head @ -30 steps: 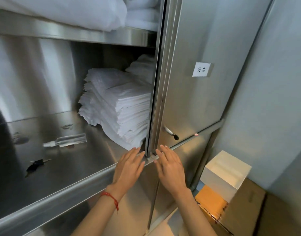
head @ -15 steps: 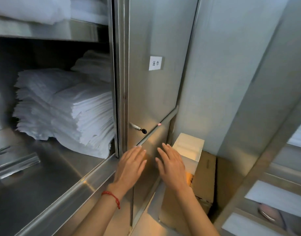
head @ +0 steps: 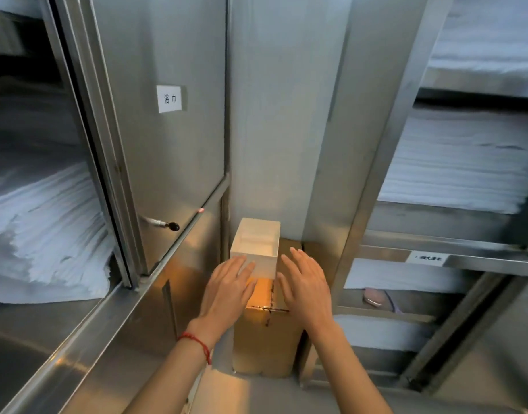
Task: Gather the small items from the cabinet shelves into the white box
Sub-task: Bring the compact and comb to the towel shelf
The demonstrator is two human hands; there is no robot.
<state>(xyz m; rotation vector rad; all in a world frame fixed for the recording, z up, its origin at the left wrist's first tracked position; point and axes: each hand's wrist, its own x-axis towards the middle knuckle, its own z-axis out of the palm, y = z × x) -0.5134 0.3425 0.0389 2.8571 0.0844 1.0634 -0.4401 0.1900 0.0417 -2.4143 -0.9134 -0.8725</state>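
Note:
The white box [head: 258, 245] stands open-topped and empty on a brown cardboard carton [head: 264, 339] in the gap between two steel cabinets. My left hand [head: 228, 288] hovers flat in front of the box's near left corner, fingers straight, a red string on the wrist. My right hand [head: 306, 282] is held flat just right of the box, fingers straight. Neither hand holds anything. A pinkish small item [head: 373, 296] lies on a lower shelf of the right cabinet.
The left cabinet's sliding door [head: 167, 130] carries a paper label and a black-tipped handle [head: 164, 225]. White linen stacks [head: 45, 234] fill the left shelf, and more linen [head: 459, 168] fills the right cabinet. The steel shelf edge [head: 107, 324] runs along the left.
The view has swung right, away from the left shelf and toward the gap. Both hands left the cabinet's shelf edge and moved right and down to the white box.

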